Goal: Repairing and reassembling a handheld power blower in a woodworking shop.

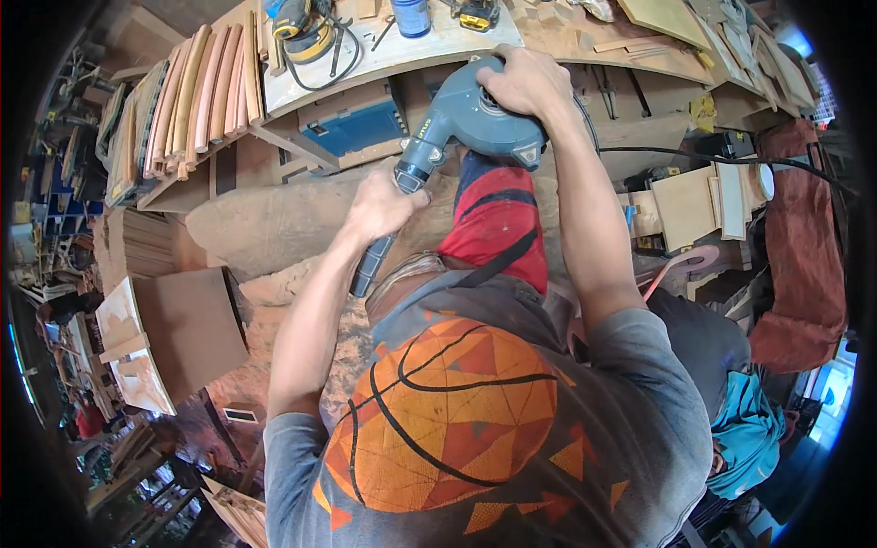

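A dark blue-grey electric blower (pixel 457 105) is held across the front of my body, its round housing at the upper right. Its black ribbed nozzle (pixel 373 265) points down and to the left. My left hand (pixel 382 205) is wrapped around the tube where the nozzle joins it. Up on the housing, my right hand (pixel 528 82) grips the top with its fingers curled over the far side. The handle beneath that palm is hidden. A black cord (pixel 676 150) runs off to the right at the blower's level.
Beyond the blower stands a workbench (pixel 365 78) with a yellow-black sander (pixel 306 32) and a blue container (pixel 411 16). Curved wood strips (pixel 206 87) lie stacked at its left. A blue case (pixel 352 128) sits below. At the left is a brown board box (pixel 187 329); wood dust covers the floor.
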The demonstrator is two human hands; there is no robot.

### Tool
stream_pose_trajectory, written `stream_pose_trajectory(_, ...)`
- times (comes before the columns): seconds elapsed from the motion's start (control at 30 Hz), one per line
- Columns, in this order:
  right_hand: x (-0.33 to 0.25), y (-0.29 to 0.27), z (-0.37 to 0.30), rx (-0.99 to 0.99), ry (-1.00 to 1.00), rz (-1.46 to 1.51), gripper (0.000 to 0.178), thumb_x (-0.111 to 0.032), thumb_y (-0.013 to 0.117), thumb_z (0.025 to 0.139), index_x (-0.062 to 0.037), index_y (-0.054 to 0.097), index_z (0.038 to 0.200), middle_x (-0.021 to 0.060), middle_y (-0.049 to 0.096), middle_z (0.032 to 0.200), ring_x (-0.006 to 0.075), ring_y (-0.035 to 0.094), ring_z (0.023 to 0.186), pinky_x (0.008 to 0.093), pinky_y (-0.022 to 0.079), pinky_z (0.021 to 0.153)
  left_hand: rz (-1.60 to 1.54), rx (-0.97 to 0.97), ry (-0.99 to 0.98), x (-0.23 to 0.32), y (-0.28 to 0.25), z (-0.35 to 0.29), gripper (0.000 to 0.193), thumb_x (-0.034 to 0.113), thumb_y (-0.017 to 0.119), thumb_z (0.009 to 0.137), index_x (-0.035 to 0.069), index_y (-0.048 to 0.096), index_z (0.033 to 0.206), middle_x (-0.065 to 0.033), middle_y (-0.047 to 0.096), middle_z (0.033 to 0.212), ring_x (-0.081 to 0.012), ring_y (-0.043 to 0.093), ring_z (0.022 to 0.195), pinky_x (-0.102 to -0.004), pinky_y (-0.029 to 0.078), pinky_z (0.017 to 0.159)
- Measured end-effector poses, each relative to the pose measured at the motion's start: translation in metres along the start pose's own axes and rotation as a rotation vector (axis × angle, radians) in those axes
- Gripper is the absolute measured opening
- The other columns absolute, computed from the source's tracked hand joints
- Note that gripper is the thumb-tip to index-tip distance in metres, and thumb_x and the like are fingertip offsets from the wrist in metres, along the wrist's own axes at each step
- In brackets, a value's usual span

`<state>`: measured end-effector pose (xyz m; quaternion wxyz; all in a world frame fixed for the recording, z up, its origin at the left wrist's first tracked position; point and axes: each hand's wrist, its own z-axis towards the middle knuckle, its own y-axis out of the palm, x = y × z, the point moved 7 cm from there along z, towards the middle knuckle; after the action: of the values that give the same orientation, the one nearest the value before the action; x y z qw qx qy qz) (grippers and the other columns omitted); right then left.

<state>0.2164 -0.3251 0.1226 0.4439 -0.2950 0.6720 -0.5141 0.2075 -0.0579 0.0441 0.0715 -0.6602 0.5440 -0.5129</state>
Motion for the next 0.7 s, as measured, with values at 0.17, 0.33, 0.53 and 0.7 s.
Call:
stream_pose_trajectory(0.17,0.024,0.007,-0.026,0.173,-0.136,0.132,0.062,-0.046,0.062,0.084,-0.0091,0.064,0.134,0.0217,0.066,0.129,0.0385,0.058,0.126,0.0471,0.047,0.105,-0.862,-0.391,0.031,-0.011,0.035,-0.016,0.036,0.023,0.075,0.086,0.0,0.064,0.112,-0.0106,0.067,0.079,-0.0188,0.065,0.061,-0.034,0.053,0.056)
stream_pose_trajectory(0.33,0.057,0.027,-0.064,0.207,-0.371,0.486,0.078,-0.044,0.074,0.083,-0.0016,0.049,0.143,0.0226,0.06,0.135,0.0379,0.058,0.125,0.0449,0.044,0.108,-1.025,-0.61,0.052,0.02,0.057,-0.04,0.035,0.018,0.075,0.087,0.003,0.067,0.117,-0.0069,0.068,0.081,-0.0129,0.064,0.061,-0.0292,0.052,0.053)
stream_pose_trajectory(0.53,0.099,0.049,-0.095,0.059,-0.247,0.686,0.089,-0.049,0.078,0.082,-0.001,0.041,0.147,0.017,0.059,0.128,0.0285,0.057,0.121,0.0401,0.042,0.108,-0.356,-0.117,0.256,0.014,0.06,-0.045,0.063,0.039,0.081,0.07,-0.005,0.066,0.113,-0.0262,0.072,0.091,-0.0428,0.071,0.086,-0.0446,0.056,0.081)
stream_pose_trajectory(0.7,0.127,0.059,-0.099,0.122,-0.221,0.777,0.068,-0.056,0.06,0.095,0.0008,0.056,0.132,0.0123,0.063,0.114,0.022,0.059,0.106,0.0355,0.046,0.094,-0.306,-0.03,0.258,0.012,0.07,-0.049,0.058,0.038,0.084,0.072,-0.001,0.067,0.111,-0.024,0.072,0.093,-0.0413,0.07,0.089,-0.0468,0.055,0.08)
